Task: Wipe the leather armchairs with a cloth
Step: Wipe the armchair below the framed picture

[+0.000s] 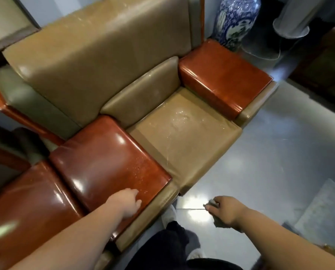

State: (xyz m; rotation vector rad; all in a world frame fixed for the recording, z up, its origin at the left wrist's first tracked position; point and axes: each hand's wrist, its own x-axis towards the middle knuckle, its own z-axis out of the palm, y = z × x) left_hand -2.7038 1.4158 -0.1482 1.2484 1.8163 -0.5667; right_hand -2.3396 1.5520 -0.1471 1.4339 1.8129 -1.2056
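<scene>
Right now the grey cloth point(214, 211) sits bunched in my right hand point(226, 211), fingers curled round it, out over the glossy floor point(270, 156) just beside the tan leather armchair point(182, 137). Meanwhile my left hand point(128, 204) rests with relaxed fingers on its near red-brown armrest point(104, 164) (shiny, speckled with droplets). Beyond the far armrest point(225, 78) stands a blue-and-white vase point(234, 18), and the seat looks scuffed and streaked.

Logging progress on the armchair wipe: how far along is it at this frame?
Done: nothing clearly. The seat cushion shows droplets or streaks, and so does the near wooden armrest; whether that comes from wiping I cannot tell. In hand: the right hand grips a bunched grey cloth above the floor, off the chair; the left hand rests on the near armrest. Left: seat, backrest.
</scene>
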